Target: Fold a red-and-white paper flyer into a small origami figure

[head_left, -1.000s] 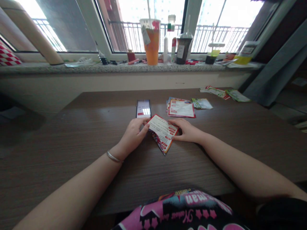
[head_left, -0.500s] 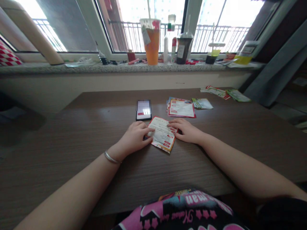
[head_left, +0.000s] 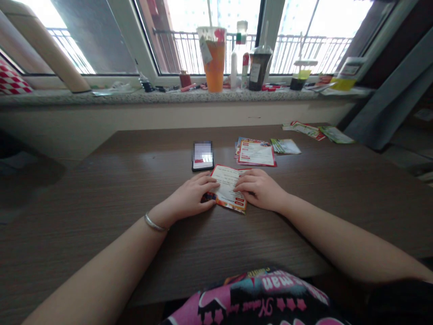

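The sheet (head_left: 226, 186) lies at the centre of the frame on the bench (head_left: 145, 189), printed side up, its lower edge tilted and a colourful underside showing at lower left. Both hands are loosely spread rather than gripping: the left hand (head_left: 192, 194) rests its fingers on the left edge, thumb apart near the lower corner, while the right hand (head_left: 262, 190) lies over the right part. Bearing on opposite sides probably keeps the uneven paper flat and steady. The phone (head_left: 203, 162) sits just above the left hand, perhaps to stay readable. The pile (head_left: 257, 154), right of the phone, seems set aside to leave working room; green slips (head_left: 287, 146) lie just beside it.
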Demonstrator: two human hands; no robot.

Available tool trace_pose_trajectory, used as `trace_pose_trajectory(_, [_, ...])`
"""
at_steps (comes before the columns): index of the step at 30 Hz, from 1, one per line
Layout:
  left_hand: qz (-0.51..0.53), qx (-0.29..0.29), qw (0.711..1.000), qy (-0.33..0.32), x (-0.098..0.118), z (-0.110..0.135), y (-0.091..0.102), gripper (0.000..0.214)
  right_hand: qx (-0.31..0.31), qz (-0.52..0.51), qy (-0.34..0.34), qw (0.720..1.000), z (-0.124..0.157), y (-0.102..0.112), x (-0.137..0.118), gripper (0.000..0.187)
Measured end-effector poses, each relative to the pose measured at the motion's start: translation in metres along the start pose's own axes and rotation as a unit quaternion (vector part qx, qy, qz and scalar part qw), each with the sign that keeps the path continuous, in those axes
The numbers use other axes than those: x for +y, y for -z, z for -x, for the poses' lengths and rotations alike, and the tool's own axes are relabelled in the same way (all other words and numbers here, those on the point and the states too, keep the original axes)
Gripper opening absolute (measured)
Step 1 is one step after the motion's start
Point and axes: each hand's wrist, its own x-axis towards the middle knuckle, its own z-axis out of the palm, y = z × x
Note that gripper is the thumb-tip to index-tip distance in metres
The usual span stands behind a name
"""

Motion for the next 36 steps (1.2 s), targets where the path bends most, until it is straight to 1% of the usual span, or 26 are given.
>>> trace_pose_trajectory(2, [0.003, 0.005, 1.000, 0.003, 0.003, -0.001, 0.000, 0.044, -0.021, 0.018, 0.016, 0.999, -0.002, 0.003, -0.008, 0.020])
trace_pose_trajectory(4, [-0.003, 0.010, 1.000, 0.010, 0.006, -0.003, 0.000, 0.044, -0.047, 0.027, 0.029, 0.998, -0.003, 0.005, -0.014, 0.026])
trace_pose_trajectory(7, [-0.022, 0.015, 0.999, 0.018, 0.011, -0.004, 0.001, 0.048, -0.086, 0.042, 0.023, 0.995, -0.003, 0.007, -0.017, 0.034])
trace_pose_trajectory(9, [-0.034, 0.013, 0.999, 0.015, 0.013, -0.004, 0.002, 0.048, -0.110, 0.054, 0.008, 0.992, -0.002, 0.009, -0.019, 0.032])
trace_pose_trajectory(11, [-0.037, 0.009, 0.999, 0.008, 0.014, -0.005, 0.003, 0.041, -0.129, 0.065, -0.010, 0.989, -0.002, 0.012, -0.021, 0.027])
trace_pose_trajectory(14, [-0.011, 0.009, 1.000, -0.010, 0.015, -0.005, 0.004, 0.034, -0.148, 0.076, -0.027, 0.986, 0.000, 0.017, -0.023, 0.024])
trace_pose_trajectory(16, [0.017, 0.006, 1.000, -0.019, 0.015, -0.006, 0.006, 0.033, -0.155, 0.070, -0.026, 0.985, 0.002, 0.021, -0.023, 0.024])
trace_pose_trajectory(19, [0.039, -0.015, 0.999, -0.034, 0.018, -0.006, 0.010, 0.033, -0.168, 0.056, -0.016, 0.984, 0.005, 0.029, -0.019, 0.023])
trace_pose_trajectory(23, [0.072, -0.042, 0.994, -0.071, 0.026, -0.007, 0.015, 0.035, -0.156, 0.035, -0.021, 0.987, 0.011, 0.036, -0.011, 0.024])
trace_pose_trajectory(28, [0.073, -0.042, 0.990, -0.110, 0.032, -0.009, 0.013, 0.026, -0.128, 0.023, -0.027, 0.991, 0.012, 0.037, -0.002, 0.023])
trace_pose_trajectory(34, [0.051, -0.048, 0.989, -0.130, 0.037, -0.008, 0.010, 0.036, -0.104, 0.018, -0.009, 0.994, 0.010, 0.033, 0.005, 0.030])
trace_pose_trajectory(36, [0.051, -0.053, 0.988, -0.134, 0.041, -0.007, 0.010, 0.038, -0.096, 0.011, -0.014, 0.995, 0.009, 0.032, 0.005, 0.033])
